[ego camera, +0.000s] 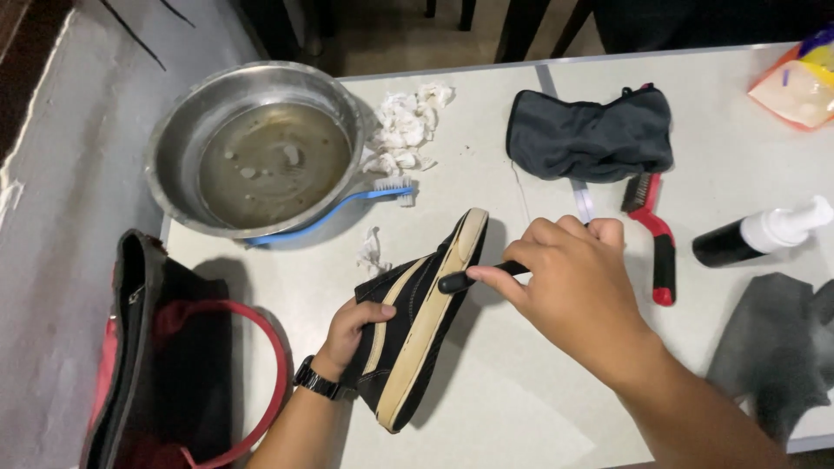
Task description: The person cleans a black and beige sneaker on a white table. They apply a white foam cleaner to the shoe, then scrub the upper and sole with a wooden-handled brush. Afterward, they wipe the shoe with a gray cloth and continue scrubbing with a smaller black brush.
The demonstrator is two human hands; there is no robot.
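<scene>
A black canvas shoe [415,321] with a cream sole and cream side stripe lies tilted on its side at the middle of the white table [521,408]. My left hand [354,328], with a black watch on the wrist, grips the shoe's upper from the left. My right hand [566,280] holds a small black-handled brush [465,279], index finger along the handle. The brush tip rests against the sole's edge near the toe.
A metal basin [254,143] of murky water stands at the back left, a blue toothbrush [347,205] leaning by it. Crumpled tissue [405,127], a dark pouch [591,132], a red wire brush [657,239], a spray bottle [757,234], a grey cloth [777,347] and a black-red bag [165,365] surround the shoe.
</scene>
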